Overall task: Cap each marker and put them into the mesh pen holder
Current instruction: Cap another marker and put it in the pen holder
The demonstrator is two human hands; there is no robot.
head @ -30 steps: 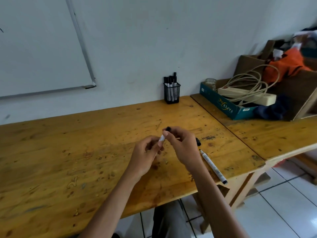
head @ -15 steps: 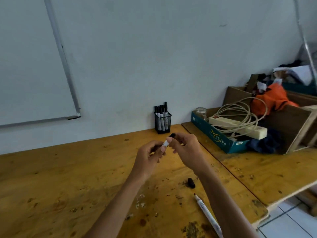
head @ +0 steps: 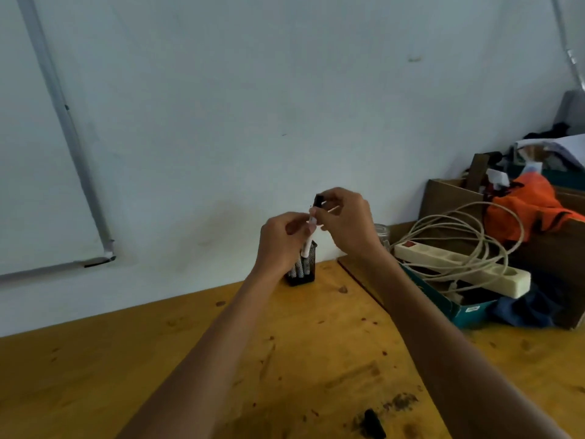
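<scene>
Our left hand (head: 281, 242) grips the marker (head: 306, 248); our right hand (head: 346, 224) pinches the cap (head: 319, 200) onto its tip. Both have advanced to the far mesh pen holder (head: 309, 275): insertion follows.

Left grip (head: 280, 242), right grip (head: 346, 223) and forearms (head: 221, 337) are bare.

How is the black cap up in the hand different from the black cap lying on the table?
The held cap is up in the air, pinched by the right hand; the loose cap lies on the wooden table. The held cap is at the end of the marker in the left hand; no marker shows beside the loose cap. Both are small and black.
</scene>
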